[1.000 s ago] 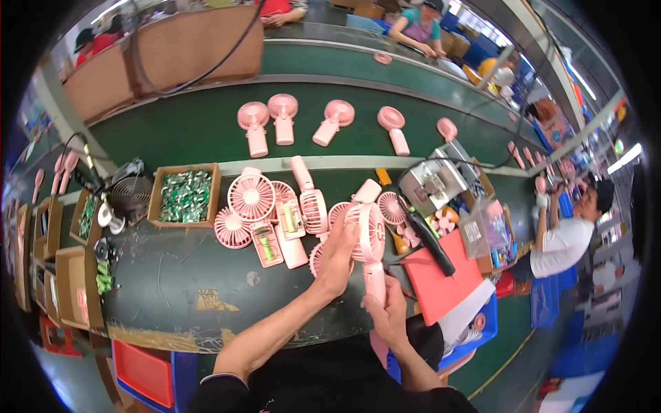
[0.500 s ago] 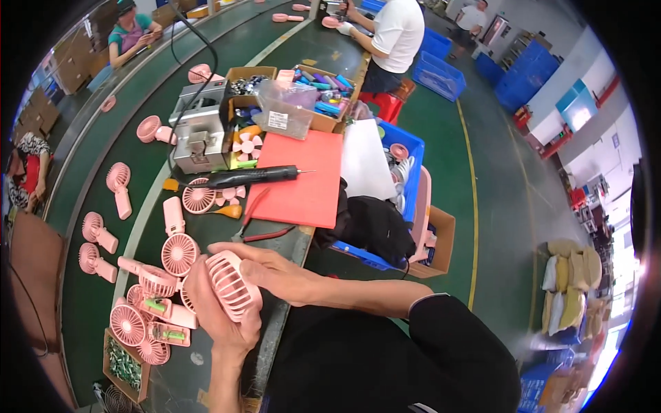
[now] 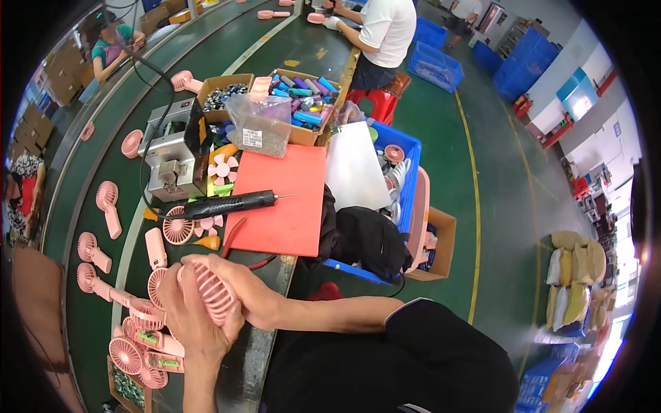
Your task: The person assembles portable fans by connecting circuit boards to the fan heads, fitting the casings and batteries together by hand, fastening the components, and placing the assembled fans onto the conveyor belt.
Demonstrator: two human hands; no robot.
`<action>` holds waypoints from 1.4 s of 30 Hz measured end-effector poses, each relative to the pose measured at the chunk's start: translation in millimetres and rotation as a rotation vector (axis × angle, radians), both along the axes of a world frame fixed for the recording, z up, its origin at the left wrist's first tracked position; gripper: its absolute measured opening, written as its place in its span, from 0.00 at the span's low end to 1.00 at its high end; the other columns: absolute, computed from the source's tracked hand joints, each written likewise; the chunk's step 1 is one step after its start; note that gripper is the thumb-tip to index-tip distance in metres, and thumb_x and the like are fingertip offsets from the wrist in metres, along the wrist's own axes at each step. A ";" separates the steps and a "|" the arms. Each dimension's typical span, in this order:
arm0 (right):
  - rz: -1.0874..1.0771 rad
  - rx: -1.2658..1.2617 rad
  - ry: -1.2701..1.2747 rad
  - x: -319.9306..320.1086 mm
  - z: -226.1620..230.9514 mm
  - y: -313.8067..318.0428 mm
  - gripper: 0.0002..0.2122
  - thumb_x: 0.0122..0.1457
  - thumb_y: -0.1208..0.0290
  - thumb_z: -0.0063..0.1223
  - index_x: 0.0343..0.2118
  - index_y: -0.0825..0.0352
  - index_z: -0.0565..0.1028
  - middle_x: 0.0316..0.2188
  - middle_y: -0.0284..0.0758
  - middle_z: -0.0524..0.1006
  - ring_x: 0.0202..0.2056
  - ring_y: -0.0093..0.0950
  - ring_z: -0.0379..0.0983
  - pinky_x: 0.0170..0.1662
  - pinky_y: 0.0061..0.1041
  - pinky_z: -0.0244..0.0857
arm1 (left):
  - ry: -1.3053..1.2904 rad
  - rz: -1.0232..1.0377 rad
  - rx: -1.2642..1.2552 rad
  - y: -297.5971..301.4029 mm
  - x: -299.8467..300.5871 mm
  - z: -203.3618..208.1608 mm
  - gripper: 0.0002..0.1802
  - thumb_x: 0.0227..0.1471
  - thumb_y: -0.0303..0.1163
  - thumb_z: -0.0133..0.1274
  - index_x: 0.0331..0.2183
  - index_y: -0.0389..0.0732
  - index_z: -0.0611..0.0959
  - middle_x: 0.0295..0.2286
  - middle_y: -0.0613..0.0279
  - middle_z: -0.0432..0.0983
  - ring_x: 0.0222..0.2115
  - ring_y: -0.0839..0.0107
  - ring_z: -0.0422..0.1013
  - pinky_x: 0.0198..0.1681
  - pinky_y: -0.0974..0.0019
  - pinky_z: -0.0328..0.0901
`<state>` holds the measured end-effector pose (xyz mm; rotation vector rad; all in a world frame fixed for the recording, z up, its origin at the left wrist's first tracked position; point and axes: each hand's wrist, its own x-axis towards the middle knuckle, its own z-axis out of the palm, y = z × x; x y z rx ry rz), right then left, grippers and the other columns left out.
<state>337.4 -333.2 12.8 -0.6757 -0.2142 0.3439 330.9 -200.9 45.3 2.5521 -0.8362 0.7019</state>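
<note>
A pink handheld fan's slatted round head [image 3: 216, 296] is squeezed between both my hands above the near edge of the bench. My left hand [image 3: 184, 306] wraps its left side, with the fingers curled over it. From the right, my right hand [image 3: 251, 294] closes round its upper and right side. My palms hide most of the fan's body. Just beyond my hands lie red-handled pliers [image 3: 235, 237], an orange-handled tool [image 3: 208, 242] and a pink fan grille [image 3: 177, 227]. A black electric screwdriver [image 3: 231, 204] rests across a red mat [image 3: 289, 199].
Left of my hands, several pink fans and opened handles [image 3: 126, 354] lie piled. A box of small green parts [image 3: 126, 387] stands nearby. A metal machine [image 3: 169, 148], a carton of coloured cylinders [image 3: 303, 96] and a blue crate [image 3: 410, 148] stand farther off. Another person [image 3: 389, 31] works ahead.
The view has shifted a little. My hands have turned the fan head and closed more tightly round it, so less of its slatted face shows.
</note>
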 end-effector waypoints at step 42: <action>-0.229 0.293 0.360 50.5 -12.6 3.0 0.16 0.67 0.57 0.38 0.40 0.65 0.72 0.33 0.28 0.75 0.33 0.17 0.72 0.37 0.20 0.68 | -0.039 0.048 -0.026 -32.6 48.6 -13.5 0.34 0.49 0.47 0.52 0.52 0.34 0.69 0.46 0.41 0.66 0.45 0.46 0.63 0.48 0.49 0.61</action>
